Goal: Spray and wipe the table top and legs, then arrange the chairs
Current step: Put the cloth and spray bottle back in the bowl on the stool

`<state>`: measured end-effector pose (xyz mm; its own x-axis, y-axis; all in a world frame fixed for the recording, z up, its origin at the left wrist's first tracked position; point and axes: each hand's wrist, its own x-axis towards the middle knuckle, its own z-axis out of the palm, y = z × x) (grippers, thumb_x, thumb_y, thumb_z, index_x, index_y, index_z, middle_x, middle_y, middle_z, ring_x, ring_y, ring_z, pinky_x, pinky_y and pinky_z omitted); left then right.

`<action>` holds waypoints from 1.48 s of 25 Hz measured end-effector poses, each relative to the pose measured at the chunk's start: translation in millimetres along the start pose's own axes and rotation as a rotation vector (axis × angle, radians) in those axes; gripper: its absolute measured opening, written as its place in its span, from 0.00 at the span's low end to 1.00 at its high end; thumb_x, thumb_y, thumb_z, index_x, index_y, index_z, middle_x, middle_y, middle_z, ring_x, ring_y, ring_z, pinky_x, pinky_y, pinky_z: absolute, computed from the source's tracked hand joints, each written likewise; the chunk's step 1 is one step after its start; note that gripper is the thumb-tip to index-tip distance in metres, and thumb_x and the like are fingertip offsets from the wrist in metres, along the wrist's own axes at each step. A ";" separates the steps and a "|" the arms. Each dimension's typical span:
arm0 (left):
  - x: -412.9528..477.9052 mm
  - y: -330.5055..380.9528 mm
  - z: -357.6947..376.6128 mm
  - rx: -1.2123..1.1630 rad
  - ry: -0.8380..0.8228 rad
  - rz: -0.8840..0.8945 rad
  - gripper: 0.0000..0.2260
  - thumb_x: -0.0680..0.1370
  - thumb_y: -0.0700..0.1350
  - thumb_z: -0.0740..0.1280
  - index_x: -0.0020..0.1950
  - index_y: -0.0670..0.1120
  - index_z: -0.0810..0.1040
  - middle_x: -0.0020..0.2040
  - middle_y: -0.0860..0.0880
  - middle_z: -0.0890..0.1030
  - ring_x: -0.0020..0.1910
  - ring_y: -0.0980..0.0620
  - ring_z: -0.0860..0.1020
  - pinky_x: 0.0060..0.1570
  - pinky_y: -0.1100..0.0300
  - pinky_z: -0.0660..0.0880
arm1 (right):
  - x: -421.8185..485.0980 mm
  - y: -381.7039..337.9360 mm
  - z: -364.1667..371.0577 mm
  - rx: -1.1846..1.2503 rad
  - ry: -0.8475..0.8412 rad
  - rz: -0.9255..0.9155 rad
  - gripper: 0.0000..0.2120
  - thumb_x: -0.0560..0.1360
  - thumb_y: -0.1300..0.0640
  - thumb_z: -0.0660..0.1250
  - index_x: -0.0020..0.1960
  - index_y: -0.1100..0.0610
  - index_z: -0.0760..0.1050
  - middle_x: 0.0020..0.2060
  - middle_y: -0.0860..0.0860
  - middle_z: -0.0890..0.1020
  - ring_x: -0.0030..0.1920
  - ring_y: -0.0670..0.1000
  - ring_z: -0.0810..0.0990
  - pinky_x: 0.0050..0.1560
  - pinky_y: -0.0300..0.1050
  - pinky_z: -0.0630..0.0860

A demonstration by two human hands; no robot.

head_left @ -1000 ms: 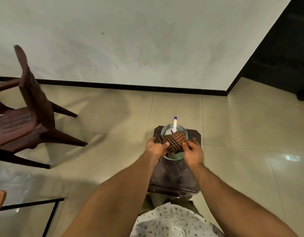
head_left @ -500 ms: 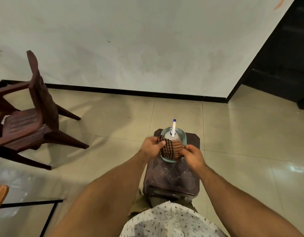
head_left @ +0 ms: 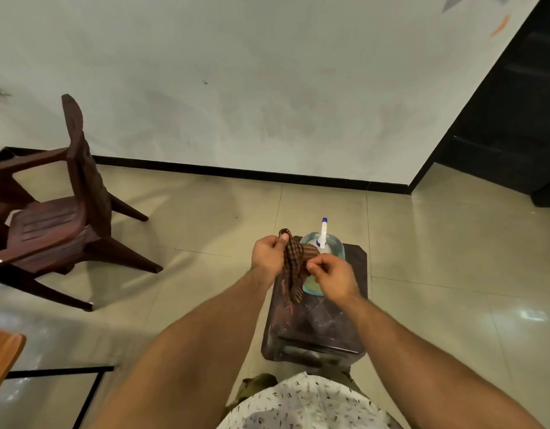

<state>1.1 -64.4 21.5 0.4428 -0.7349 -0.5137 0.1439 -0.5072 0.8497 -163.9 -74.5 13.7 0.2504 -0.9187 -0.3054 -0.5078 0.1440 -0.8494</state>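
A brown checked cloth (head_left: 295, 267) hangs between my hands above a dark brown plastic stool (head_left: 320, 323). My left hand (head_left: 269, 255) pinches the cloth's top corner, and my right hand (head_left: 332, 275) pinches its right edge. Behind the cloth, a clear spray bottle (head_left: 324, 246) with a white and blue nozzle lies on the stool's far end, partly hidden by the cloth and my right hand. At the lower left edge I see a corner of a glass table (head_left: 7, 354) with a wooden trim and black frame.
A dark brown plastic chair (head_left: 60, 218) stands at the left, its back toward the stool. A white wall with black skirting (head_left: 236, 173) runs behind. A dark doorway (head_left: 515, 119) opens at the right. Beige floor tiles (head_left: 453, 274) surround the stool.
My hands have lifted the cloth off the spray bottle and spread it. The left hand rose and moved left, and the cloth now hangs down between the hands.
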 end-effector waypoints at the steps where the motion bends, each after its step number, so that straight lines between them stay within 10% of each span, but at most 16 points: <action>1: 2.9 0.3 -13.8 -0.001 0.014 -0.011 0.15 0.85 0.49 0.66 0.42 0.42 0.80 0.38 0.43 0.82 0.38 0.46 0.80 0.48 0.41 0.83 | -0.7 -1.6 -1.3 -0.027 -0.026 0.019 0.01 0.77 0.56 0.72 0.48 0.52 0.82 0.45 0.43 0.82 0.49 0.45 0.80 0.60 0.47 0.78; 11: -17.2 -7.2 -76.5 0.010 -0.051 -0.041 0.15 0.82 0.49 0.71 0.41 0.40 0.81 0.40 0.42 0.84 0.41 0.43 0.82 0.51 0.40 0.82 | -35.0 -41.1 74.6 0.048 -0.219 -0.029 0.06 0.77 0.58 0.71 0.41 0.52 0.80 0.34 0.44 0.83 0.36 0.41 0.80 0.39 0.40 0.77; 15: -15.1 -12.8 -113.4 0.114 -0.025 -0.025 0.18 0.84 0.53 0.65 0.46 0.41 0.85 0.48 0.42 0.86 0.54 0.40 0.84 0.58 0.51 0.80 | -28.5 -43.8 37.6 0.172 -0.101 0.182 0.08 0.81 0.57 0.66 0.46 0.55 0.82 0.46 0.51 0.84 0.50 0.51 0.80 0.46 0.44 0.78; 24: -11.5 8.4 -140.4 0.654 -0.473 -0.167 0.33 0.67 0.68 0.77 0.60 0.45 0.84 0.57 0.46 0.84 0.59 0.43 0.82 0.62 0.45 0.78 | -23.5 -66.1 6.6 0.225 0.012 0.307 0.07 0.79 0.56 0.69 0.50 0.59 0.82 0.45 0.57 0.86 0.45 0.55 0.85 0.46 0.48 0.81; 31: -13.1 -2.0 -131.6 0.191 -0.522 -0.401 0.17 0.81 0.47 0.70 0.67 0.41 0.79 0.59 0.40 0.85 0.60 0.41 0.82 0.64 0.45 0.78 | -20.5 -59.2 21.0 -0.277 0.365 0.257 0.19 0.79 0.48 0.66 0.65 0.57 0.75 0.62 0.56 0.80 0.59 0.59 0.80 0.59 0.52 0.77; 37: -14.8 -17.3 -130.0 0.002 -0.381 -0.447 0.17 0.82 0.51 0.68 0.64 0.39 0.78 0.58 0.37 0.85 0.59 0.35 0.82 0.60 0.39 0.80 | -75.9 -42.4 114.3 0.575 -0.157 0.738 0.23 0.84 0.37 0.49 0.72 0.47 0.66 0.49 0.61 0.86 0.50 0.59 0.83 0.58 0.55 0.75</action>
<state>107.1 13.8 29.8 -0.0096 -0.5595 -0.8288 0.2414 -0.8056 0.5411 -67.2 31.1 23.7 0.1574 -0.4698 -0.8686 -0.1083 0.8661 -0.4880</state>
